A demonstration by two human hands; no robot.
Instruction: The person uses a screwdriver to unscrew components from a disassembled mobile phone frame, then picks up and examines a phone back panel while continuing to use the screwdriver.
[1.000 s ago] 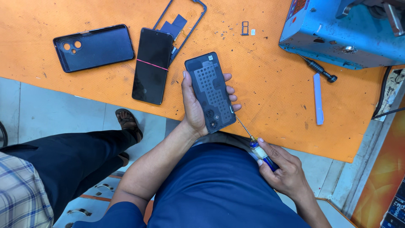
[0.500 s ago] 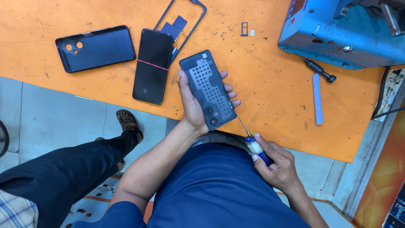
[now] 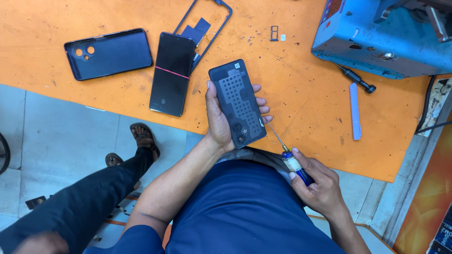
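Head view: phone (image 3: 238,104), screwdriver (image 3: 289,155), perhaps touching.

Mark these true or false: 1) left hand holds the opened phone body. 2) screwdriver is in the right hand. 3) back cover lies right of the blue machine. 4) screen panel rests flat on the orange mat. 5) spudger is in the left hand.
1) True: the left hand grips the opened phone body.
2) True: the right hand holds the screwdriver.
3) False: the back cover lies far left of the blue machine.
4) True: the screen panel lies flat on the orange mat.
5) False: the spudger lies on the mat.
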